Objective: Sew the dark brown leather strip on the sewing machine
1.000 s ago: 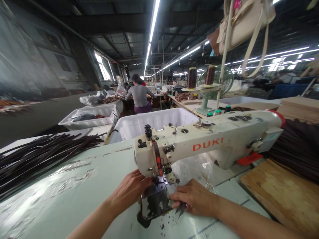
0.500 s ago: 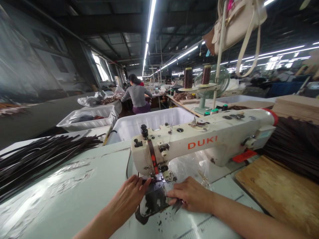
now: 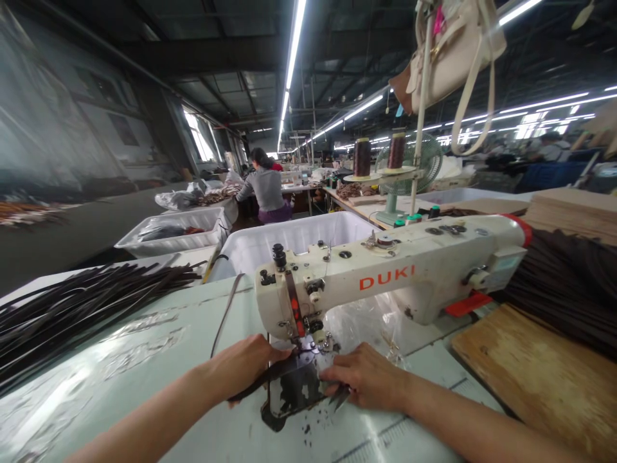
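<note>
A white sewing machine [image 3: 385, 276] stands in front of me, its lit needle area between my two hands. My left hand [image 3: 245, 363] is closed on a dark strap [image 3: 263, 379] at the left of the presser foot, thumb pointing at the needle. Part of the strap shows under that hand, and a thin dark strip [image 3: 226, 315] curves up behind it. Right of the needle, my right hand [image 3: 369, 379] rests on the machine bed [image 3: 294, 389], fingers curled round what look like thread snips [image 3: 341, 397]. Their pointed metal blades stick out below the fingers; the handles are hidden.
Dark straps [image 3: 96, 296] lie piled at the left, more [image 3: 563, 289] at the right. A wooden board [image 3: 540, 379] is on the right. Behind the machine are a white bin [image 3: 299, 231], thread cones [image 3: 362, 157] and a fan [image 3: 427, 164]. A co-worker [image 3: 270, 190] sits farther off.
My left hand has moved left and slightly down, and more of the dark strap shows beneath it. A curved strip now rises behind it. My right hand stays nearly in place.
</note>
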The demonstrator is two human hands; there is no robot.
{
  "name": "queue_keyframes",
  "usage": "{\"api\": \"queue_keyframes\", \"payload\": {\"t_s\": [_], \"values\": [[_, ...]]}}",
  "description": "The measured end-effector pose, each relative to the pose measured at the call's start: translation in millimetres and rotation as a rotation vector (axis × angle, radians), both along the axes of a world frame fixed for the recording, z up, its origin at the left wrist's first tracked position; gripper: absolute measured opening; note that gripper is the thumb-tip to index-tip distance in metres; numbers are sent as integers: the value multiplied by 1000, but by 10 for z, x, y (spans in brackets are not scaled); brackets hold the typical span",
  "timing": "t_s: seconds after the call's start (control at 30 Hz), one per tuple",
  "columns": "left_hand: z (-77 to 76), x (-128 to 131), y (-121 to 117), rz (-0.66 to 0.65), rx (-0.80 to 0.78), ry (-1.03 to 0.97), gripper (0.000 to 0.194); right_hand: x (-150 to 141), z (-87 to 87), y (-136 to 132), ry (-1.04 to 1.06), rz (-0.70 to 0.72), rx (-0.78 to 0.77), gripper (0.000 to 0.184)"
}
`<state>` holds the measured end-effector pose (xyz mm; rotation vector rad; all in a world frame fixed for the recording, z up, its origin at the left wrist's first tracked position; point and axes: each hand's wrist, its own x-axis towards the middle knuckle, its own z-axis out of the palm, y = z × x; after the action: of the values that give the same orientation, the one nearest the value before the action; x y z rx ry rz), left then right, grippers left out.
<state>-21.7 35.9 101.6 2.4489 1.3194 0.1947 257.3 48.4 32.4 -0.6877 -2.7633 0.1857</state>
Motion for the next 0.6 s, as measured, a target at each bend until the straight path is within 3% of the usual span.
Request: {"api": "queue_keyframes", "payload": {"t_s": [0.1,0.23,0.37,0.47,0.6], "values": [[22,-6,-57,-57,-15,117,30,0,20,-6,-7,-2,2,21],[10,32,-165,-36,12,140,72,-2,37,-5,-15,9,9,23],[-102,113,-371,-4,58,226,96,-3,30,0,-26,9,5,25],[-298,204,-554,-18,288,237,99,-3,36,-3,-34,12,-5,27],[-674,325,-669,-105,778,282,89,-4,69,-11,-42,9,-13,28]]}}
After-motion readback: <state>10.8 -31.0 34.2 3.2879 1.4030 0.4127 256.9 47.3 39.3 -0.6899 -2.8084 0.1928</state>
